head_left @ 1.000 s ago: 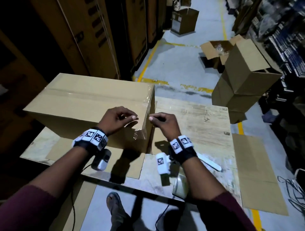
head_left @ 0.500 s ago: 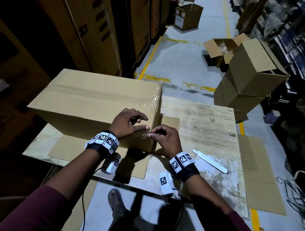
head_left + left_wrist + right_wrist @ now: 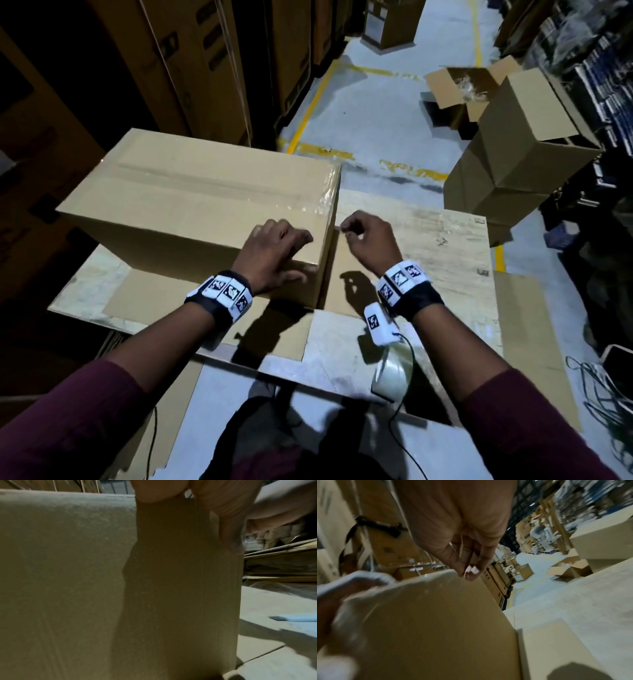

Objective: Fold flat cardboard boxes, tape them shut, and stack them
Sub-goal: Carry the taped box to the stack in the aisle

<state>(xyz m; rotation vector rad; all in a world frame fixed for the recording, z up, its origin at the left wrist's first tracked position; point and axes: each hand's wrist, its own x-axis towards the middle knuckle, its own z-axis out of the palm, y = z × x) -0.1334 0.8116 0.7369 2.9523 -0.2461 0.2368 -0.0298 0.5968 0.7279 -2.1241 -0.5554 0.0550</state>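
A folded cardboard box (image 3: 191, 205) stands on the wooden table (image 3: 428, 240), with clear tape along its top seam. My left hand (image 3: 277, 253) lies on the box's near right corner, fingers spread over the top and thumb down the front face (image 3: 229, 534). Just right of the box's top right edge, my right hand (image 3: 346, 229) has its fingers curled. Its thumb and fingertips (image 3: 467, 572) pinch what looks like the thin end of the clear tape at that edge. A roll of clear tape (image 3: 394, 373) sits at the table's near edge, below my right wrist.
Flat cardboard (image 3: 157, 301) lies under the box. Taped boxes (image 3: 513, 147) are stacked off the table's far right, an open box (image 3: 459, 89) behind them. A pale flat tool (image 3: 295, 618) lies on the table. Tall cartons (image 3: 191, 68) line the left; cables (image 3: 603, 394) lie right.
My left hand left the pinch at the box's front corner and now lies on the top. My right hand rose from the front corner to the top right edge.
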